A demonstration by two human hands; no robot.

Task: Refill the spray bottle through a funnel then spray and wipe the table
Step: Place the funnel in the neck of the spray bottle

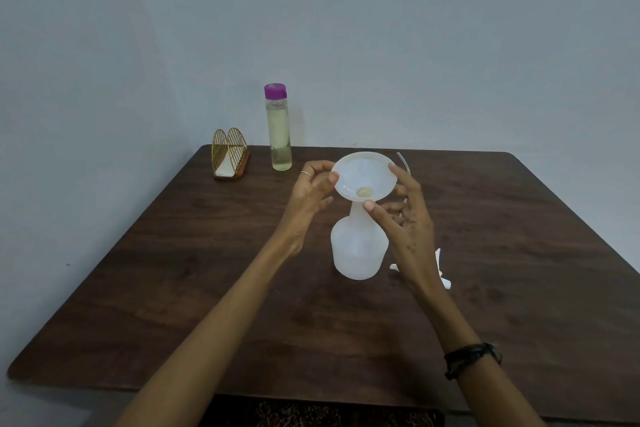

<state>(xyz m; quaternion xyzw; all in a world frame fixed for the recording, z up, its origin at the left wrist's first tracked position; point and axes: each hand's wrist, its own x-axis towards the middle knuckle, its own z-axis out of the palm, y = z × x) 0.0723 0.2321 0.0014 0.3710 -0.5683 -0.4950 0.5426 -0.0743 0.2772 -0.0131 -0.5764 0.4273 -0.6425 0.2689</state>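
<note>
A white translucent spray bottle (356, 250) stands upright at the middle of the dark wooden table (207, 288), its spray head off. A white funnel (363, 177) sits in its neck. My left hand (313, 191) pinches the funnel's left rim between thumb and fingers. My right hand (405, 215) holds the right rim, thumb under the bowl near the neck. The spray head (441, 269) with its thin tube (404, 163) lies on the table behind my right hand, mostly hidden. A tall clear bottle (278, 132) of pale liquid with a purple cap stands at the back.
A gold wire napkin holder (229, 158) with white napkins stands at the back left, next to the tall bottle. Pale walls meet just behind the table. The table's near edge runs along the bottom of the view.
</note>
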